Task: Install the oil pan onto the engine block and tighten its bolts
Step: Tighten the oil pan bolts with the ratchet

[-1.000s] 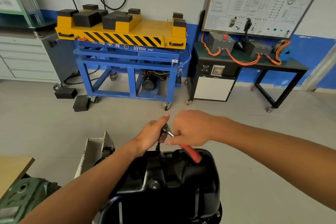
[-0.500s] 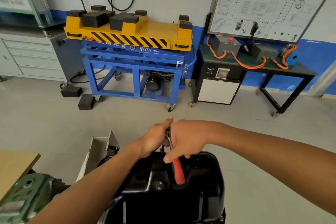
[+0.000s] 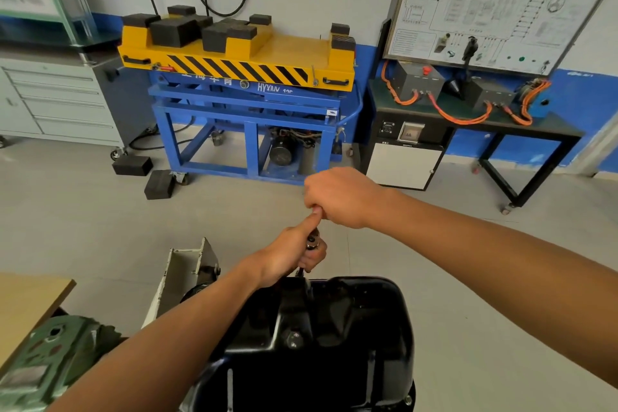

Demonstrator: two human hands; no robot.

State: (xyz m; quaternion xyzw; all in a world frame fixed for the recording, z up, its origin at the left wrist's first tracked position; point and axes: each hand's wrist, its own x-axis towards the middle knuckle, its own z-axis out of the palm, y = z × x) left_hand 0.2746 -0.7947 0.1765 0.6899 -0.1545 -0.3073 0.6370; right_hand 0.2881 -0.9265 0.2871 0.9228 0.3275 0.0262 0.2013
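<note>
The black oil pan sits upside up at the bottom centre, with a drain bolt on its near face. At the pan's far edge my left hand grips the metal ratchet head and the extension below it, thumb pointing up. My right hand is a closed fist just above and beyond the left thumb. The ratchet's red handle is hidden inside that fist. The bolt under the socket is out of sight behind the pan's rim.
A blue lift cart with a yellow top stands ahead. Right of it is a black bench with orange cables. Black rubber blocks lie on the floor. A white bracket, a green casting and a wooden table corner sit left.
My right hand swung the ratchet handle from over the pan round to the far side. The red handle, seen before, is now hidden in the fist. The left hand kept its hold.
</note>
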